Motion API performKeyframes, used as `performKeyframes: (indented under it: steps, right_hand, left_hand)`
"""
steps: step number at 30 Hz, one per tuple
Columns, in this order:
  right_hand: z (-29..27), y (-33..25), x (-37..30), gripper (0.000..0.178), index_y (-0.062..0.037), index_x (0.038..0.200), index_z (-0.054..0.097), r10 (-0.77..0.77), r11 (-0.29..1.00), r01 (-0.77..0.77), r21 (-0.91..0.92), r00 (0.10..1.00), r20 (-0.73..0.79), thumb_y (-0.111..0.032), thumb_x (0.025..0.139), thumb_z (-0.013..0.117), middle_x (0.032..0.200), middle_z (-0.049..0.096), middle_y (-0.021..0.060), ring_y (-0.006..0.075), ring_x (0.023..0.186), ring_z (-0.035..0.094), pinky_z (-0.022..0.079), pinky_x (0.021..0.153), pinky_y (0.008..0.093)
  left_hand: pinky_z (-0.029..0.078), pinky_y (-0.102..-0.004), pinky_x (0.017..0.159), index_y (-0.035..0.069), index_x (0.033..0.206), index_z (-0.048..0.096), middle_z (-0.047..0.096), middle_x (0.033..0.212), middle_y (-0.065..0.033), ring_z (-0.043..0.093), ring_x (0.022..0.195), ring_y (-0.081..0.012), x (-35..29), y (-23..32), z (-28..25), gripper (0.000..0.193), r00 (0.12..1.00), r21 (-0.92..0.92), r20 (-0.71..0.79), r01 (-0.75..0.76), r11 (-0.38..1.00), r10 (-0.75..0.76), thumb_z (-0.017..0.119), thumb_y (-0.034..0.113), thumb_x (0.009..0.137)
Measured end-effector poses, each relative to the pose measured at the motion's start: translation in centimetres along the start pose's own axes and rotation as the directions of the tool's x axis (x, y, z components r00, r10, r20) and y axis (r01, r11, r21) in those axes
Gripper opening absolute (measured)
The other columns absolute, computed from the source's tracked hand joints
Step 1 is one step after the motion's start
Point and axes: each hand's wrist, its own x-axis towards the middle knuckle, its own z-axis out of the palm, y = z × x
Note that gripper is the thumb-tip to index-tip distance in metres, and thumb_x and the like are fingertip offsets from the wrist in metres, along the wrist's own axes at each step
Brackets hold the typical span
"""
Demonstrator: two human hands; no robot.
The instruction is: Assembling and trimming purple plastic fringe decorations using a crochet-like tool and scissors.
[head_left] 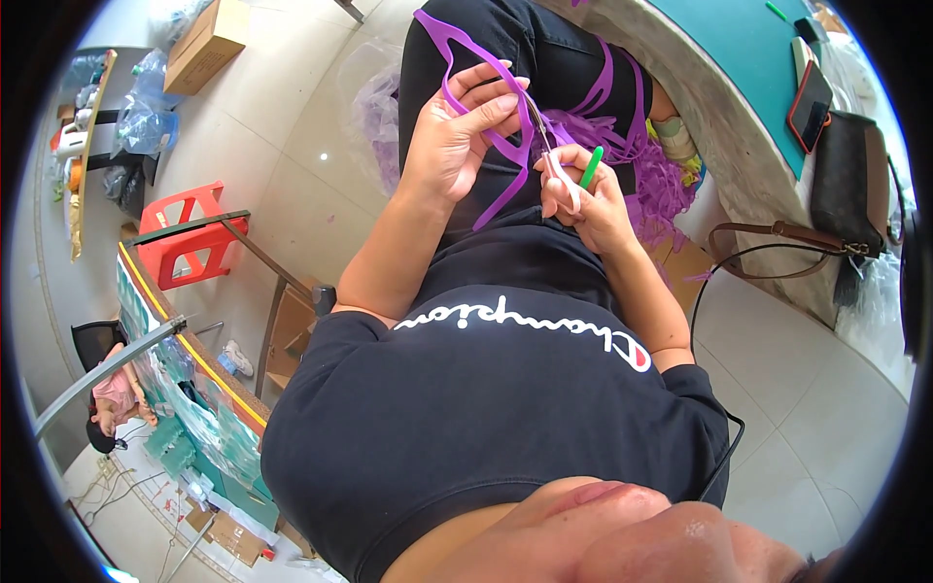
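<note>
My left hand (455, 136) is closed on a purple cut-out strip (457, 37) of thin sheet material with open loops in it, held up above my lap. In my right hand (595, 206) is a pair of scissors with pale pink handles (560, 181). Their blades point up and left and lie against the purple strip beside my left fingertips; I cannot tell whether they are cutting into it. A short bright green stick (592, 167) pokes out at my right fingers. More purple strips (604, 83) lie across my right thigh.
A heap of purple scraps (663, 199) sits beside my right leg. Right of it, a teal-topped table (724, 49) carries a phone (810, 119) and a dark bag (850, 185). A red stool (190, 238) stands at left, near a workbench where another person (117, 394) sits.
</note>
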Motion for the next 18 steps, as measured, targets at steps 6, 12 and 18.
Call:
performKeyframes:
  steps: [6,12,18]
  right_hand:
    - [-0.3,0.3,0.1,0.032,-0.0009,0.111,0.055,-0.045,0.999,0.046,-0.029,0.999,0.019,-0.017,0.087,0.069,0.077,0.064,0.0048,0.0047,0.061,0.058,0.028,0.045,0.0141]
    - [-0.1,0.1,0.3,0.036,-0.0006,0.113,0.053,-0.062,0.988,0.064,-0.14,0.998,0.016,-0.019,0.087,0.069,0.082,0.066,0.0052,0.0059,0.067,0.061,0.034,0.05,0.0135]
    - [0.7,0.4,0.6,0.032,-0.0001,0.111,0.054,-0.109,0.983,0.103,-0.15,0.994,-0.027,-0.015,0.087,0.068,0.078,0.064,0.0035,0.0042,0.063,0.057,0.032,0.049,0.0136]
  left_hand:
    - [0.056,-0.0301,0.083,0.0,0.117,0.053,0.065,0.111,-0.0155,0.065,0.097,-0.0195,0.0,0.1,0.3,0.034,1.0,-0.035,-0.017,-0.001,0.999,0.001,0.064,-0.004,0.085]
    - [0.056,-0.0311,0.08,0.0,0.117,0.054,0.065,0.108,-0.0148,0.066,0.094,-0.0194,-0.2,0.4,0.6,0.037,0.999,0.03,-0.013,-0.039,0.999,0.04,0.066,-0.003,0.083]
    - [0.055,-0.029,0.076,0.0,0.119,0.055,0.065,0.106,-0.0131,0.064,0.091,-0.0175,-0.3,0.5,0.7,0.042,0.997,0.108,-0.001,-0.071,0.992,0.072,0.069,-0.004,0.08]
